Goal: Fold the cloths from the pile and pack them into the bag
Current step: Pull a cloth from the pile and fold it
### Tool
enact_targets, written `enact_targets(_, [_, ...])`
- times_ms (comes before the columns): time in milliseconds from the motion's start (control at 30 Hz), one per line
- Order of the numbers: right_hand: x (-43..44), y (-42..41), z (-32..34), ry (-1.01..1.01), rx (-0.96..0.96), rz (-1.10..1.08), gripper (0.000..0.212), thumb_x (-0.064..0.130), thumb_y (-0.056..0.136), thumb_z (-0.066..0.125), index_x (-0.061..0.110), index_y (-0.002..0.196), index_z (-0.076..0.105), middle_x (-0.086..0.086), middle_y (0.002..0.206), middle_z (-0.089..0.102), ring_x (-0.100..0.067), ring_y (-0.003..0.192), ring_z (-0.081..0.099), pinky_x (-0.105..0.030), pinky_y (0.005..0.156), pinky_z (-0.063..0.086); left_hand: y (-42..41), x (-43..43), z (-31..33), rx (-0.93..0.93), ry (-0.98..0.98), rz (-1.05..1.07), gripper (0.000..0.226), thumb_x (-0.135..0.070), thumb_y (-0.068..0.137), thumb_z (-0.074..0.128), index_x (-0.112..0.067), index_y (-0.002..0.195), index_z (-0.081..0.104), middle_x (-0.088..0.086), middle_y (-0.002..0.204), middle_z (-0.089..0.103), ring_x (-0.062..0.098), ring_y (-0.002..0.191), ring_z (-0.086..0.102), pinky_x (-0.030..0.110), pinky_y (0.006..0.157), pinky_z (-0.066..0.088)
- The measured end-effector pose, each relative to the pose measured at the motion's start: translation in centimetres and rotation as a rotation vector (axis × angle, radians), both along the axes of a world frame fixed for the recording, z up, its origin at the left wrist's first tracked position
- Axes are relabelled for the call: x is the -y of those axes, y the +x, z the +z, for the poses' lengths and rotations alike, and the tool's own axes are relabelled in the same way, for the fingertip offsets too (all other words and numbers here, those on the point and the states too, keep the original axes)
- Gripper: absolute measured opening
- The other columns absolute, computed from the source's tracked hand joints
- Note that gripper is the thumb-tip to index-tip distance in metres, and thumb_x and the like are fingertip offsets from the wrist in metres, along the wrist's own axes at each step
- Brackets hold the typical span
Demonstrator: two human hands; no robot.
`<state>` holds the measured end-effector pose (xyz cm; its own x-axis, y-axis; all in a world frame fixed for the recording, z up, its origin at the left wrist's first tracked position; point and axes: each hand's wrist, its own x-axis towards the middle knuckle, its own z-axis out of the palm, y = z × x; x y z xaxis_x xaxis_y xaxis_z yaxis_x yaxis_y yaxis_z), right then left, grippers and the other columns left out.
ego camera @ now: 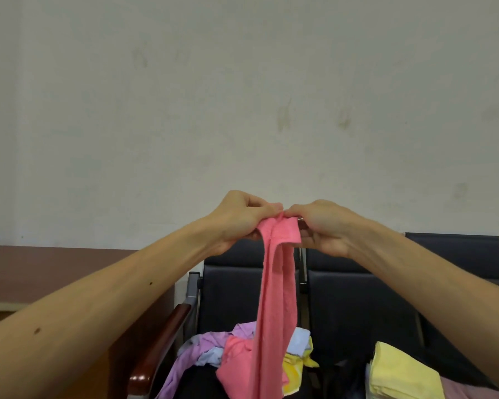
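up before the pale wall, the left hand (pixel 240 218) pinches the top edge of a pink cloth (pixel 275 292), the right hand (pixel 323 227) pinching beside it. below, the cloth pile (pixel 213 348) lies on the bench (pixel 231 295); folded yellow cloths (pixel 399 375) sit right.

Illumination is even, soft and moderately bright, with a slightly greenish-grey cast over the wall (pixel 242 82). No distinct source is visible and no hard shadows fall on the wall. A small specular highlight sits on the glossy wooden armrest (pixel 140 378). The dark chairs (pixel 357 298) hold little detail in their shaded areas. Wide-angle distortion is evident: both forearms swell towards the lower corners. The hands (pixel 242 217) and the pink cloth (pixel 275 298) they hold are reasonably sharp, with mild softness; the yellow cloth (pixel 401 372) near the bottom edge reads softer. Overall compression smoothing is noticeable.
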<state>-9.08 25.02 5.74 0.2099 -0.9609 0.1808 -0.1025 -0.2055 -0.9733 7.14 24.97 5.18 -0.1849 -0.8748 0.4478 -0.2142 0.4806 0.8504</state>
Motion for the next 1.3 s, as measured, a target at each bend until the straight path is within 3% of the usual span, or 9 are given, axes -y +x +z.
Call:
enact_targets(133, [-0.2, 0.1, 0.0, 0.042, 0.1, 0.045, 0.016, 0.005, 0.099, 0.052, -0.004, 0.103, 0.064, -0.016, 0.087, 0.071, -0.02, 0.069, 0.071, -0.027, 0.062, 0.062, 0.5, -0.2, 0.0, 0.114, -0.063, 0.009, 0.021, -0.025, 0.09, 0.072, -0.004, 0.09, 0.077, 0.015, 0.085, 0.075, 0.018, 0.075, 0.067, 0.037, 0.075, 0.059])
enact_targets(267, [-0.2, 0.0, -0.2, 0.066, 0.12, 0.051, 0.02, 0.002, 0.098, 0.049, -0.007, 0.105, 0.065, -0.017, 0.087, 0.071, -0.022, 0.07, 0.071, -0.029, 0.062, 0.062, 0.6, -1.3, -0.1, 0.321, -0.175, 0.039, 0.023, -0.038, 0.082, 0.078, -0.017, 0.091, 0.08, -0.004, 0.074, 0.073, 0.004, 0.063, 0.06, 0.021, 0.06, 0.049])
enact_targets(367, [-0.3, -0.1, -0.3, 0.079, 0.149, 0.047, 0.021, 0.001, 0.098, 0.048, -0.008, 0.105, 0.065, -0.019, 0.089, 0.073, -0.023, 0.067, 0.073, -0.029, 0.057, 0.06, 0.8, -2.0, -0.3, 0.533, -0.306, 0.071, 0.035, -0.041, 0.071, 0.086, -0.023, 0.1, 0.079, -0.012, 0.085, 0.073, 0.011, 0.073, 0.065, 0.023, 0.067, 0.052])
enact_targets(600, [-0.1, -0.8, -1.1, 0.155, 0.152, 0.017, 0.023, 0.005, 0.099, 0.043, -0.009, 0.106, 0.06, -0.022, 0.083, 0.074, -0.026, 0.065, 0.074, -0.03, 0.051, 0.058, 1.4, -1.3, -1.4, 0.666, -0.449, 0.1, 0.036, -0.018, 0.077, 0.084, -0.021, 0.111, 0.075, -0.007, 0.099, 0.069, 0.012, 0.086, 0.066, 0.026, 0.077, 0.055])
enact_targets(833, [0.9, -1.4, -3.7, 0.226, 0.286, 0.07, 0.022, 0.004, 0.098, 0.04, -0.006, 0.098, 0.059, -0.02, 0.079, 0.074, -0.024, 0.064, 0.074, -0.028, 0.053, 0.06, 1.3, 1.4, -5.7, 0.395, -0.406, 0.007, 0.013, -0.022, 0.097, 0.061, -0.024, 0.099, 0.074, 0.008, 0.094, 0.073, 0.02, 0.088, 0.07, 0.052, 0.084, 0.055])
enact_targets(1033, [2.1, -1.3, -9.2, 0.056, -0.074, -0.052, 0.011, 0.018, 0.094, 0.058, 0.011, 0.088, 0.064, -0.006, 0.072, 0.07, -0.016, 0.059, 0.066, -0.025, 0.053, 0.053, -0.2, 3.7, -11.6, -0.006, -0.165, -0.002, 0.028, -0.024, 0.104, 0.044, -0.033, 0.101, 0.07, -0.004, 0.099, 0.073, 0.015, 0.097, 0.068, 0.041, 0.094, 0.053])
enact_targets(1167, [3.1, -1.5, -13.4, -0.087, -0.16, -0.104, 0.016, 0.013, 0.086, 0.066, 0.02, 0.098, 0.058, -0.008, 0.071, 0.053, -0.018, 0.065, 0.05, -0.029, 0.057, 0.042, -0.8, 3.8, -14.9, -0.053, -0.001, -0.038, 0.028, -0.02, 0.107, 0.039, -0.021, 0.101, 0.067, 0.015, 0.102, 0.072, 0.027, 0.099, 0.069, 0.044, 0.095, 0.055])
enact_targets(1233, [3.0, -1.8, -14.5, -0.196, -0.218, -0.03, 0.005, 0.013, 0.091, 0.062, 0.017, 0.089, 0.066, -0.005, 0.074, 0.056, -0.012, 0.068, 0.051, -0.021, 0.059, 0.041, -0.8, 3.9, -15.9, -0.06, 0.023, -0.038, 0.028, -0.022, 0.107, 0.039, -0.022, 0.099, 0.066, 0.015, 0.098, 0.071, 0.023, 0.094, 0.068, 0.049, 0.094, 0.053])
enact_targets(1300, [3.0, -2.1, -15.6, -0.229, -0.179, 0.037, 0.018, 0.017, 0.097, 0.057, 0.011, 0.085, 0.068, 0.005, 0.073, 0.06, -0.002, 0.065, 0.052, -0.015, 0.062, 0.042, -0.9, 3.9, -16.8, -0.068, 0.034, -0.004, 0.028, -0.023, 0.107, 0.04, -0.024, 0.098, 0.066, 0.005, 0.095, 0.072, 0.018, 0.094, 0.069, 0.046, 0.093, 0.054])
